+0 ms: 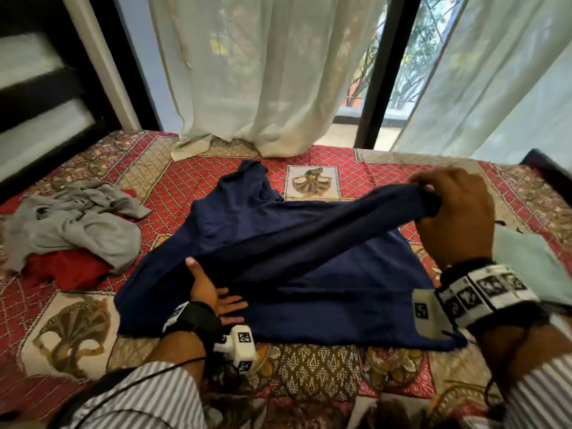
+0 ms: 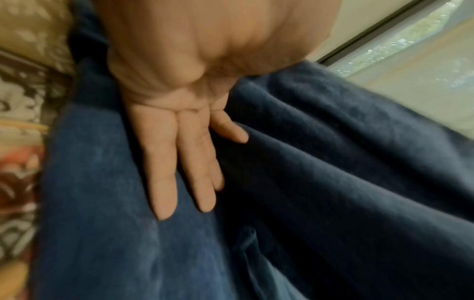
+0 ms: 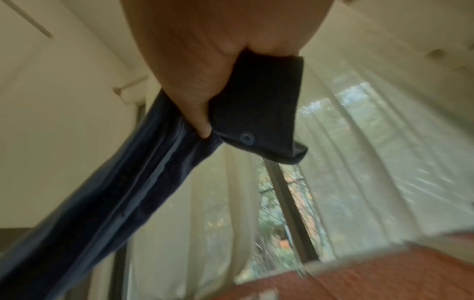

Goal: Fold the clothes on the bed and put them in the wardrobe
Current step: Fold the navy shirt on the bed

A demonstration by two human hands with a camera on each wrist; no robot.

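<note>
The step in hand looks like the sleeve fold on the navy shirt (image 1: 278, 243), which lies spread across the middle of the bed (image 1: 325, 373), its collar end toward the curtains (image 1: 263, 72) and its hem along the near edge, so its long axis runs away from the person. The right hand (image 1: 455, 212) is curled around the cuff (image 3: 259, 105), where 1 button shows, and holds the sleeve (image 1: 309, 230) lifted off the bed and stretched taut; the sleeve slants from that raised cuff at the right down to the shoulder at the left. The left hand (image 1: 210, 292) lies flat, fingers straight, pressing the shirt body near its left edge, gripping nothing. The 2 hands are well apart. The next move, as I judge it, calls for laying the sleeve across the body in a straight band while the flat hand pins the fold line, then smoothing it down. A grey garment (image 1: 74, 218) and a red garment (image 1: 68, 267) lie crumpled together at the left, still unfolded. The wardrobe is not identifiable.
</note>
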